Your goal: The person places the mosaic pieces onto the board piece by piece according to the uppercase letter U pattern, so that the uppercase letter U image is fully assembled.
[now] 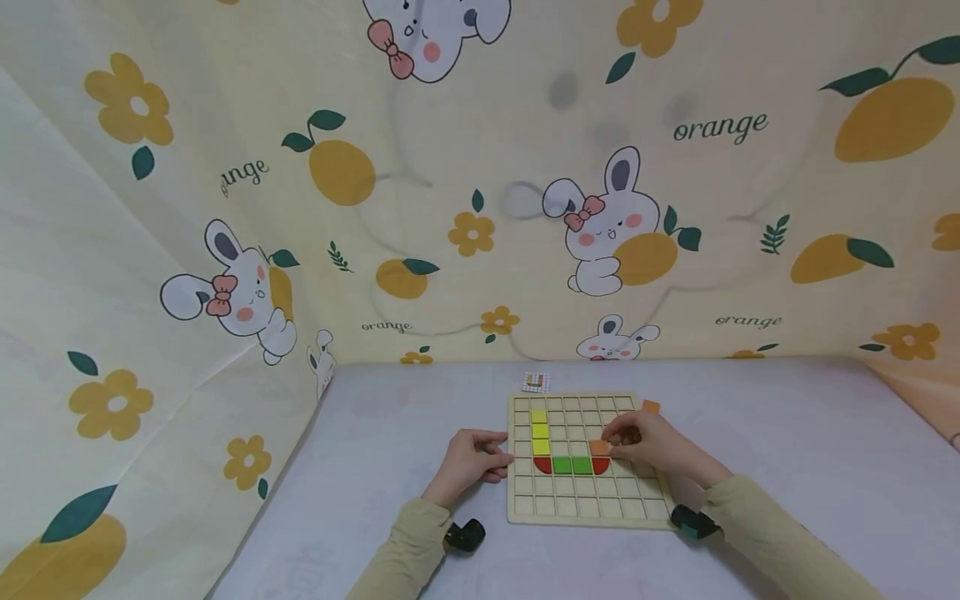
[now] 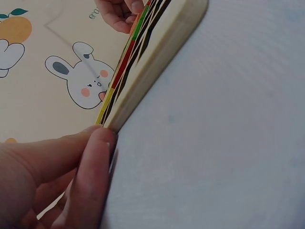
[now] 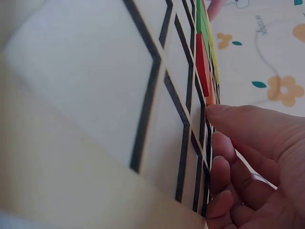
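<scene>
A square wooden grid board [image 1: 592, 510] lies on the table. Yellow square tiles [image 1: 540, 432] form a column on it, above a row of two green tiles [image 1: 572, 466] between two red rounded tiles [image 1: 543, 465]. My right hand [image 1: 652, 442] pinches an orange square tile [image 1: 600, 448] just above the right red piece. In the right wrist view, the thumb [image 3: 257, 121] meets that tile at its edge. My left hand [image 1: 471, 458] touches the board's left edge with its thumb and index finger, visible close up at the board corner in the left wrist view.
Another orange tile [image 1: 651, 407] lies at the board's upper right corner, partly behind the right hand. A small pattern card [image 1: 536, 382] sits beyond the board's far edge. Patterned cloth [image 1: 480, 167] hangs behind the pale table [image 1: 405, 400].
</scene>
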`<action>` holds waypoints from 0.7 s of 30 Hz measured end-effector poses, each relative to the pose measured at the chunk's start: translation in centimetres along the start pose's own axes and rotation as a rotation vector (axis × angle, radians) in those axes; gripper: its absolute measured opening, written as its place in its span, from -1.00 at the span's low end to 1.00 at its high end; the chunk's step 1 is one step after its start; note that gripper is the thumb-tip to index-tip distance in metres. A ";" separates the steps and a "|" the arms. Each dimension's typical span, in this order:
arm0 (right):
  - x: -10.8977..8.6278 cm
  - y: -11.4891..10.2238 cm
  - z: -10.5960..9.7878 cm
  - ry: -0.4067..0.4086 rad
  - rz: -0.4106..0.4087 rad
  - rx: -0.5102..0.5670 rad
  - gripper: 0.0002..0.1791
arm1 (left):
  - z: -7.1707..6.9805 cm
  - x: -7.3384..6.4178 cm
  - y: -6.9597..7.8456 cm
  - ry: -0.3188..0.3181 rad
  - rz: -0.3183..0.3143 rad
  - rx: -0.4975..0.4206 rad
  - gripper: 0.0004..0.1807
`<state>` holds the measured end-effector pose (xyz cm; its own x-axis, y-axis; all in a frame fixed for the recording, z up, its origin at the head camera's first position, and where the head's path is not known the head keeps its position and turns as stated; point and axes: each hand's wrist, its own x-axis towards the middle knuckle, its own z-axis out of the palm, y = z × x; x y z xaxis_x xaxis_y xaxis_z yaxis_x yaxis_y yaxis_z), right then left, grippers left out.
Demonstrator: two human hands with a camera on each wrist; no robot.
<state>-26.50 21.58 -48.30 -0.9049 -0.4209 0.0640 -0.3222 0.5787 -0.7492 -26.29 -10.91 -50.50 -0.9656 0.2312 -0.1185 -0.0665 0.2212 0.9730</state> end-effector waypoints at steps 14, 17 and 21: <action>-0.4 -0.3 -0.4 0.019 0.026 0.001 -0.76 | 0.2 0.1 -0.2 0.008 -0.006 -0.004 -0.54; -0.7 -0.2 -1.1 0.041 0.017 -0.029 -0.74 | 0.3 0.1 -0.3 0.011 -0.006 0.000 -0.54; -1.3 0.3 -2.1 0.069 0.044 -0.064 -0.73 | 0.2 0.1 -0.2 0.012 -0.006 -0.002 -0.54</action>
<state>-26.04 23.75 -47.26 -0.9348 -0.3463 0.0790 -0.2970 0.6400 -0.7087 -26.29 -10.75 -50.79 -0.9683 0.2180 -0.1223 -0.0730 0.2211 0.9725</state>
